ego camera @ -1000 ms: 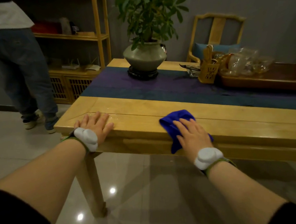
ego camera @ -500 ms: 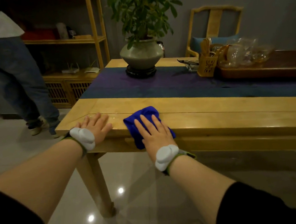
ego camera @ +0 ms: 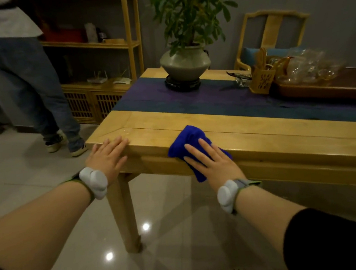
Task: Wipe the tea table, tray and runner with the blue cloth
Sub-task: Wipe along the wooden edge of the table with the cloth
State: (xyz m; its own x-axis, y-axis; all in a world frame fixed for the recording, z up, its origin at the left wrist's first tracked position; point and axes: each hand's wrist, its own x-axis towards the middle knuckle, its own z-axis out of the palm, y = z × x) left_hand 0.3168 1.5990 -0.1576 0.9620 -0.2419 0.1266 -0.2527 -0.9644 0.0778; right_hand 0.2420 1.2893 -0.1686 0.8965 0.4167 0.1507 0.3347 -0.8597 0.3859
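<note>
Cloth (ego camera: 192, 141) bunched and blue, sitting right on the near edge of the table (ego camera: 261, 139), one corner hanging down over the front lip, and the right hand (ego camera: 211, 160) lies flat on top of it, fingers straight and spread, pressing rather than gripping. Off to the left of that hand, well apart along the same edge, the left hand (ego camera: 107, 157) rests flat on the table corner, fingers straight, holding nothing, looking like a brace. Just beyond the cloth runs bare yellow wood, and past that the dark runner (ego camera: 191, 102) stretches along the table. Farther out on the runner stands a potted plant (ego camera: 187, 61) on a dark base; away to the right of the cloth sit a wooden tool holder (ego camera: 262, 81) and the tray (ego camera: 332, 90) with clear glassware (ego camera: 306, 68) piled on it. A standing person's legs (ego camera: 33, 84) are beyond the left hand, on the floor. Judging from this, only the table's front strip is being worked; runner and tray look untouched. The risk: with only flat pressure and half the cloth off the edge, a stroke toward the body could drag it off onto the floor. Later, wiping near the tray, a wide sweep could knock the holder or the glass.
</note>
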